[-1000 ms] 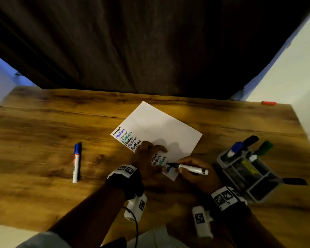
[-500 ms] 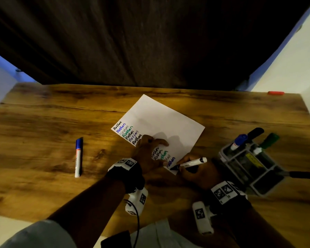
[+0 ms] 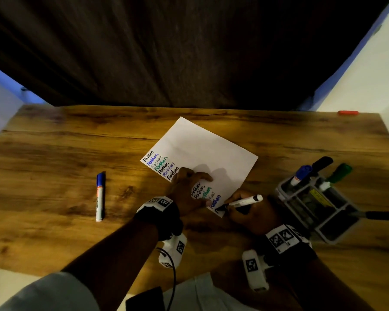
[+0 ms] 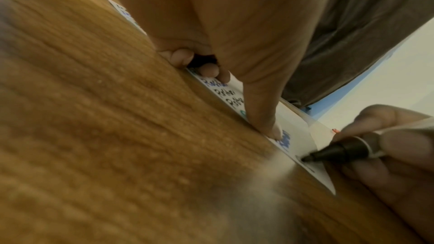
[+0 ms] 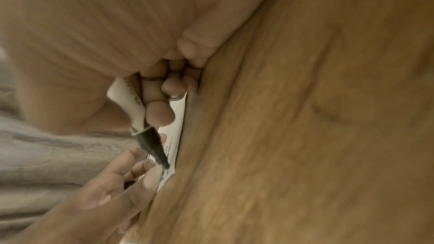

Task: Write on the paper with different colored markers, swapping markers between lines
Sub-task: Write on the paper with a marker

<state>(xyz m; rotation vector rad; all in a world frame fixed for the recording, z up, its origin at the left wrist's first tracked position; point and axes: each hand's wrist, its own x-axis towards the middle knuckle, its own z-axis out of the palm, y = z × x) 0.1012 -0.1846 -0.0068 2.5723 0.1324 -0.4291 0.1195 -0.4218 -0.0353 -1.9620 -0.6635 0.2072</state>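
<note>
A white paper (image 3: 202,149) lies slanted on the wooden table (image 3: 54,176), with several coloured name lines down its left side. My right hand (image 3: 249,214) grips an uncapped black marker (image 3: 243,202). Its tip (image 4: 305,159) touches the paper's near corner, just below a blue line. My left hand (image 3: 186,189) rests on the paper over the middle lines, with the thumb (image 4: 265,118) pressing the paper's edge. Its other fingers curl round a small dark thing (image 4: 202,60) that looks like the black cap.
A capped blue marker (image 3: 100,196) lies on the table to the left. A grey organizer (image 3: 319,205) at the right holds blue (image 3: 301,175), black (image 3: 321,163) and green (image 3: 338,173) markers. A small red thing (image 3: 348,112) sits at the far right edge.
My right hand has carried the marker tip from the blue line down to the paper's near corner, and the marker's back end has swung upward. My left hand stays on the paper.
</note>
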